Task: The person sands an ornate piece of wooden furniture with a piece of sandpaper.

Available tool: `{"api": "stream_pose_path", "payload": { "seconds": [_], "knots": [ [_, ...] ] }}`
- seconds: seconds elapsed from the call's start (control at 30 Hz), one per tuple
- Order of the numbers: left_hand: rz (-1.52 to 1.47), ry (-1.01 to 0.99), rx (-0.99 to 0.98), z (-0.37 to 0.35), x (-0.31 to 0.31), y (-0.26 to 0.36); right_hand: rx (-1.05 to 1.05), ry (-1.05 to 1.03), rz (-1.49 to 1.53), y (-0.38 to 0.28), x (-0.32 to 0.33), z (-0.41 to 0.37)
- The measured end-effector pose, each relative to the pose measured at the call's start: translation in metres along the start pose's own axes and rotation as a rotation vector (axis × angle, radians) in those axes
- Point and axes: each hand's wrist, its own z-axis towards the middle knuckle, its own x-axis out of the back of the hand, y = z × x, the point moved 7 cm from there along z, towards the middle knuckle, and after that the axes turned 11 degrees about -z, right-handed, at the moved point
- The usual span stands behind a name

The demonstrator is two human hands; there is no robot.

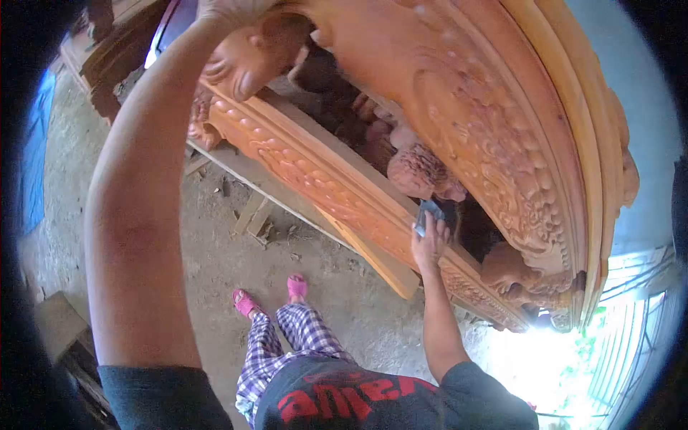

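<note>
A large carved wooden piece, orange-brown with raised floral relief, fills the upper right. My right hand is closed on a folded grey-blue sheet that looks like sandpaper. It is by the gap between the curved upper panel and the long lower carved rail, just below a rounded carved knob. At the top edge, my left hand reaches to the upper left of the carved piece, next to a scrolled end. The frame cuts off its fingers, so their grip is hidden.
Wood scraps lie on the dusty concrete floor under the rail. A plank slants below it. More dark wooden furniture stands at upper left, near a blue sheet. Boards lie at lower left.
</note>
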Motion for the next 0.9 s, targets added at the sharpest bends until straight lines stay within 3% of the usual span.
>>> {"api": "stream_pose_path", "payload": {
  "seconds": [0.07, 0.17, 0.23, 0.3, 0.4, 0.43, 0.47, 0.5, 0.57, 0.6, 0.63, 0.7, 0.73, 0.83, 0.9],
  "knots": [
    [-0.001, -0.040, -0.010, 0.002, 0.004, 0.004, 0.058, -0.173, -0.120, -0.002, 0.005, 0.002],
    [0.041, -0.144, 0.076, 0.003, 0.004, 0.008, 0.070, -0.148, -0.140, -0.009, 0.005, 0.000],
    [0.084, -0.207, 0.088, 0.004, 0.001, 0.009, 0.091, -0.084, -0.087, -0.007, -0.013, 0.001],
    [0.040, -0.078, 0.033, -0.005, -0.008, 0.003, 0.207, 0.176, 0.007, -0.003, -0.024, -0.001],
    [0.076, -0.085, 0.132, -0.014, -0.011, -0.004, 0.232, 0.132, 0.079, 0.019, -0.030, -0.004],
    [0.202, -0.239, 0.115, -0.022, -0.012, 0.010, 0.253, 0.159, 0.075, 0.029, -0.031, -0.012],
    [0.340, -0.341, -0.041, -0.038, -0.010, 0.035, 0.232, 0.173, 0.101, 0.048, -0.032, -0.021],
    [0.211, -0.328, 0.162, -0.062, -0.002, 0.048, 0.201, 0.170, 0.111, 0.072, -0.035, -0.031],
    [0.460, -0.797, 0.111, -0.225, -0.024, 0.019, 0.119, 0.101, 0.056, 0.128, -0.052, -0.049],
    [-0.095, -0.516, 0.437, -0.261, 0.006, 0.060, 0.092, 0.132, 0.018, 0.160, -0.058, -0.059],
    [-0.047, -1.012, 0.971, -0.335, 0.018, 0.097, 0.065, 0.165, -0.018, 0.189, -0.063, -0.068],
    [0.080, -1.565, 0.964, -0.552, 0.073, 0.145, 0.009, 0.172, -0.029, 0.232, -0.070, -0.087],
    [0.030, -1.830, 1.036, -0.602, 0.113, 0.201, -0.029, 0.162, -0.053, 0.242, -0.073, -0.092],
    [-0.124, -2.315, 1.380, -0.664, 0.231, 0.345, -0.212, 0.197, -0.038, 0.234, -0.068, -0.092],
    [-0.105, -2.438, 1.696, -0.659, 0.281, 0.410, -0.148, 0.311, 0.091, 0.200, -0.047, -0.075]
  ]
}}
